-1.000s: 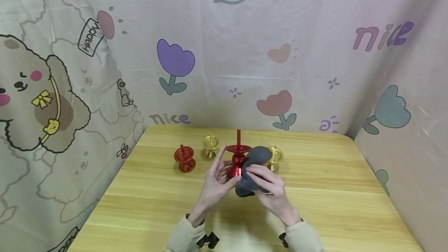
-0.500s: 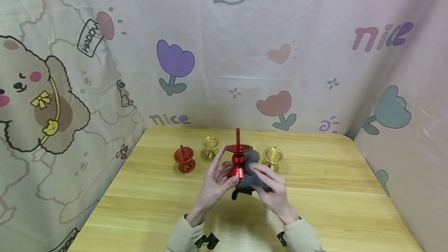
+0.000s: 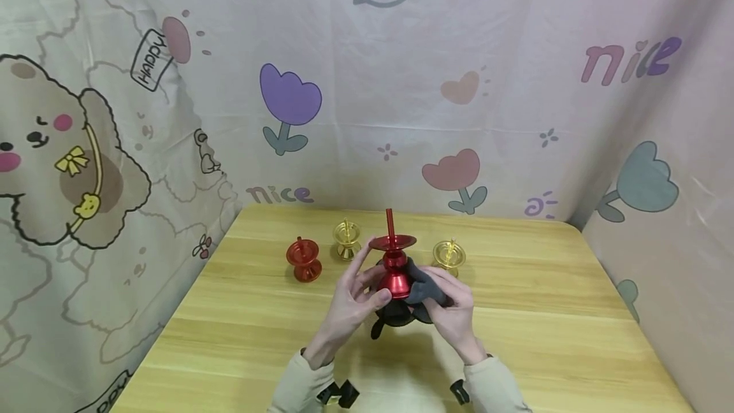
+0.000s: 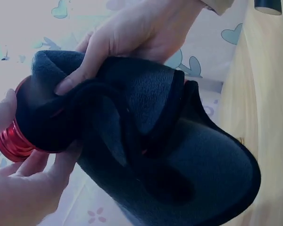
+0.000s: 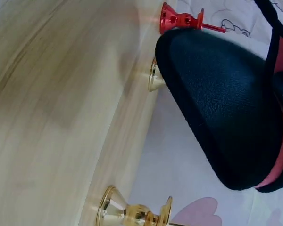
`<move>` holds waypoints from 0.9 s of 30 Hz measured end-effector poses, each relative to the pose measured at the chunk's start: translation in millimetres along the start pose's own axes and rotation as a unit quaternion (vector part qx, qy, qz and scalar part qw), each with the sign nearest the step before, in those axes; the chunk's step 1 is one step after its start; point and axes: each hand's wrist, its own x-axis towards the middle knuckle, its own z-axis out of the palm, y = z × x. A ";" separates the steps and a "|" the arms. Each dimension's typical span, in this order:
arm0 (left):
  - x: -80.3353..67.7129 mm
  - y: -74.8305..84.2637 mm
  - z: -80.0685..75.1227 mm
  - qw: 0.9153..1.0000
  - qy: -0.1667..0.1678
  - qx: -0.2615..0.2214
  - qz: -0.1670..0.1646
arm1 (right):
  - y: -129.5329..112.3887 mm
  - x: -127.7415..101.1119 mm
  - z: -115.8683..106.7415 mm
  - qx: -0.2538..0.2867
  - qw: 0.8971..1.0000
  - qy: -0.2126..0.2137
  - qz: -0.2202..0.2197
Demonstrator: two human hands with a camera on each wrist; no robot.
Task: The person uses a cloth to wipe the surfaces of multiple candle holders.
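Observation:
Above the table, my left hand grips a shiny red candle holder by its flared base, its dish and spike uppermost and slightly tilted. In my right hand is a dark grey cloth with black edging, bunched against the right side and underside of that base. The left wrist view shows the cloth covering the base's bottom, pressed there by my right thumb. Fingers of my left hand wrap the red rim beside it. A loose flap hangs below both hands.
A second red candle holder stands on the wooden table at left. One gold candle holder is behind it, and another gold candle holder stands right of the hands. A printed curtain hangs behind the table.
The cloth has slid from the held candle holder's right side down around and under its base. More of its black edge hangs below, and the right gold candle holder shows more fully.

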 end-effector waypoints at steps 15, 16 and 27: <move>1.7 8.3 -0.4 0.994 0.038 0.090 -0.054 | 0.1 7.8 6.7 -0.077 0.982 0.005 -0.170; 1.6 8.3 -0.7 0.995 0.036 0.085 -0.049 | 0.3 7.3 6.6 -0.074 0.983 0.005 -0.165; 1.3 6.7 -5.2 0.999 -0.016 0.040 -0.029 | -1.9 0.5 7.7 -0.028 0.998 0.048 -0.029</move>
